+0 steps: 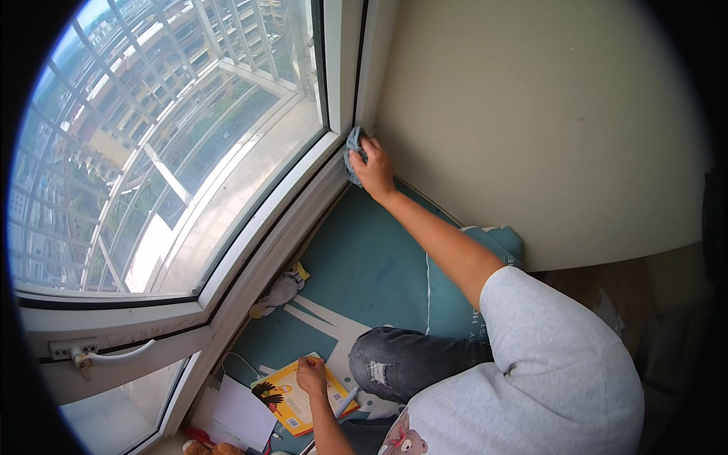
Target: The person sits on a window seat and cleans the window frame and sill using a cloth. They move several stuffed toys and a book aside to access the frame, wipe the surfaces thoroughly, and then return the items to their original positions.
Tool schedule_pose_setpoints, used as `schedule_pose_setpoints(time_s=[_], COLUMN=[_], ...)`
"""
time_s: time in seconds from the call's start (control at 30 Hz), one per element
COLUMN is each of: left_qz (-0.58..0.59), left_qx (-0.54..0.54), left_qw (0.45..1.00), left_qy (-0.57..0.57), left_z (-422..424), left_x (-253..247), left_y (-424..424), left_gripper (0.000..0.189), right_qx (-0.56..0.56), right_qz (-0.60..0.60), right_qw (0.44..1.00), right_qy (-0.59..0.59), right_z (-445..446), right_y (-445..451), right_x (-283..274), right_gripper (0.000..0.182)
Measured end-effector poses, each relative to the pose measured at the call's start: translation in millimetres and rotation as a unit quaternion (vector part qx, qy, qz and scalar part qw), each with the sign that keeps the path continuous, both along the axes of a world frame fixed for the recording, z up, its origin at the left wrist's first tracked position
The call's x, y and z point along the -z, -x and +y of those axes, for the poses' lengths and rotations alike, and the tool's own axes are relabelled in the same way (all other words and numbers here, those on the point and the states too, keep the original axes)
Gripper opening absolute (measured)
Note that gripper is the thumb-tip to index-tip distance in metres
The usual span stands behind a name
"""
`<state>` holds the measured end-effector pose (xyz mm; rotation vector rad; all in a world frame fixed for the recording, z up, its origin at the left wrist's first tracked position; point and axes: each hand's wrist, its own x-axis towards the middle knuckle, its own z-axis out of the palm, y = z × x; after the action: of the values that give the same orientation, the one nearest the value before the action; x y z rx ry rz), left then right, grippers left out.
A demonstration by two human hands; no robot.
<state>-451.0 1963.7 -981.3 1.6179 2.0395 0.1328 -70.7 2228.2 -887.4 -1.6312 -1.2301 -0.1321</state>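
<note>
My right hand [374, 170] presses a crumpled grey-blue cloth [354, 165] against the corner where the white window frame [273, 210] meets the wall. Its fingers are bent around the cloth, and the arm is stretched out. Lower down, my left hand [311, 376] rests with curled fingers on a yellow book [298, 404] that bears a bird picture and a printed code. Nothing shows inside that hand. A pale tube-like object [346, 402] lies across the book, beside the left forearm.
Left of me are the glass pane [250, 170] and a white window handle [116, 357]. A teal mattress [369, 256] bears a crumpled pale cloth [281, 293], a white paper sheet [242, 412] and a thin cable [242, 357]. A brown plush toy [213, 448] lies at the bottom edge. A beige wall [529, 125] rises at right.
</note>
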Motion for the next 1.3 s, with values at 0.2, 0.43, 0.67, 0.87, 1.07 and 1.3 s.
schedule_pose_setpoints(time_s=[0.2, 0.43, 0.67, 0.87, 1.07, 1.3], left_qz=[-0.005, -0.001, 0.001, -0.003, 0.005, -0.001], left_qx=[-0.006, 0.003, 0.007, -0.002, -0.005, -0.014], left_qw=[1.0, 1.0, 1.0, 1.0, 1.0, 0.999], left_qy=[0.005, 0.003, -0.029, 0.007, -0.021, 0.037], left_z=[-5, 0, -5, -6, -3, -2], left_x=[9, 0, 0, 2, 1, 2], left_y=[-1, 1, 7, 6, 7, 8], left_gripper=[0.026, 0.025, 0.025, 0.025, 0.025, 0.025], right_qx=[0.008, -0.058, -0.038, -0.058, -0.055, 0.001], right_qz=[-0.171, -0.302, -0.198, 0.125, -0.162, -0.173], right_qw=[0.965, 0.911, 0.939, 0.972, 0.972, 0.972], right_qy=[0.199, 0.275, 0.28, 0.189, 0.161, 0.157], right_z=[0, 9, 2, -24, 0, 4], right_y=[-15, -28, -24, -32, -8, 4], right_x=[1, -26, -40, -5, -14, 4], right_gripper=[0.029, 0.025, 0.023, 0.031, 0.029, 0.027])
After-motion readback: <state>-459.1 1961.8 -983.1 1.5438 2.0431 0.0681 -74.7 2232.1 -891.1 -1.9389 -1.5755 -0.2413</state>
